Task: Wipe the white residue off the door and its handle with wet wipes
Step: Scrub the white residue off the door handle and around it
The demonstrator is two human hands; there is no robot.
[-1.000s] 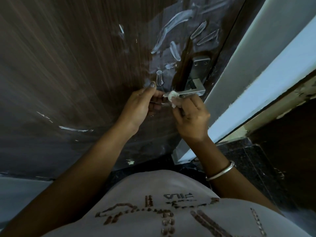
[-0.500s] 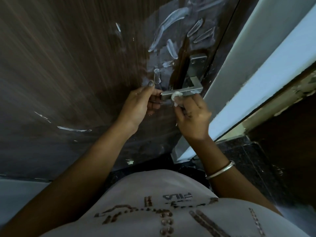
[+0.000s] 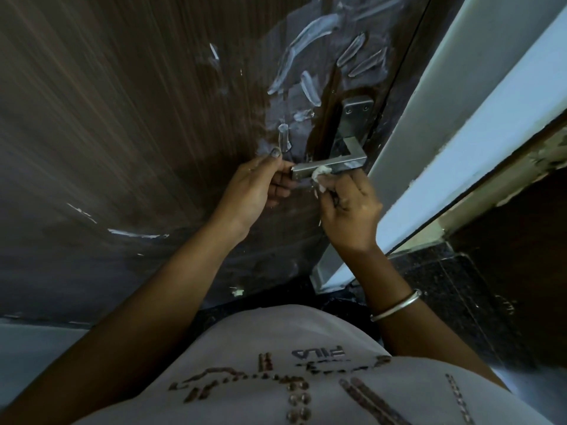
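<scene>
Crumpled white wet wipe [image 3: 320, 173] has crept right along horizontal steel lever handle [image 3: 337, 164]; right hand [image 3: 349, 210] pinches it, left hand [image 3: 260, 185] pinches free end.

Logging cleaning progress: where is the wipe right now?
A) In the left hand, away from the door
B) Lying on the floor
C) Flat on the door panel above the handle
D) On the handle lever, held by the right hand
D: the right hand pinches the wipe against the handle, while the left hand grips the lever's free end.
</scene>
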